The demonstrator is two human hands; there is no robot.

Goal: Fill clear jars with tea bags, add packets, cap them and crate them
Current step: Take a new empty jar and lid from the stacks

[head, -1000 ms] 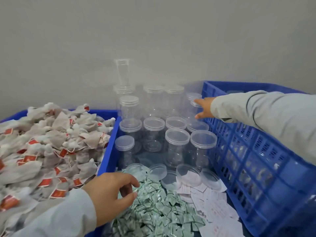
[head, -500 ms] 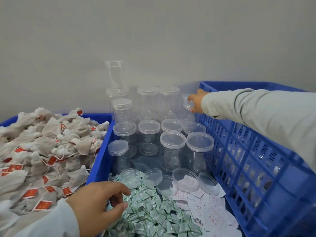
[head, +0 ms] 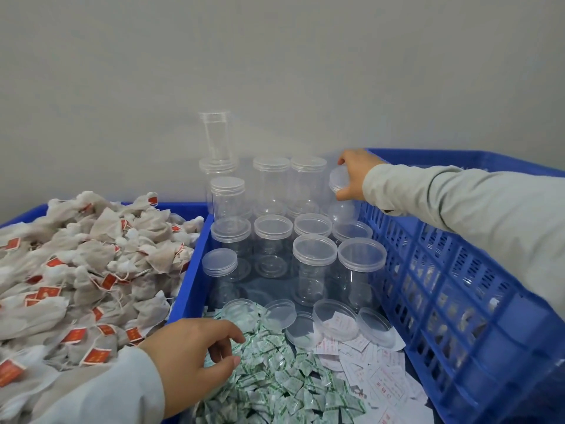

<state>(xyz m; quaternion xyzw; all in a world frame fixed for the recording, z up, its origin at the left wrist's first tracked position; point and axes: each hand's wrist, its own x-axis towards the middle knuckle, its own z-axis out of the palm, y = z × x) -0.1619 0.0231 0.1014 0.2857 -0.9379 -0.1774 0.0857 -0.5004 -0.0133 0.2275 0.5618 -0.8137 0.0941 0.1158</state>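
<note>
Several clear capped jars [head: 311,264] stand in the middle blue bin, stacked two or three high at the back. My right hand [head: 354,172] grips the lid of a clear jar [head: 341,191] at the back right and holds it tilted, raised off the stack. My left hand [head: 195,359] hovers with curled fingers over a heap of small green-and-white packets [head: 275,384] at the bin's front; whether it pinches one I cannot tell. Tea bags with red tags [head: 82,270] fill the left bin.
Several loose clear lids [head: 333,316] lie between the jars and the packets. White paper packets with red print [head: 373,368] lie at the front right. A tall blue slatted crate [head: 458,301] stands on the right under my right arm. A grey wall closes the back.
My right hand has risen and pulled the back-right jar up and tilted it. My left hand has stayed over the green packets.
</note>
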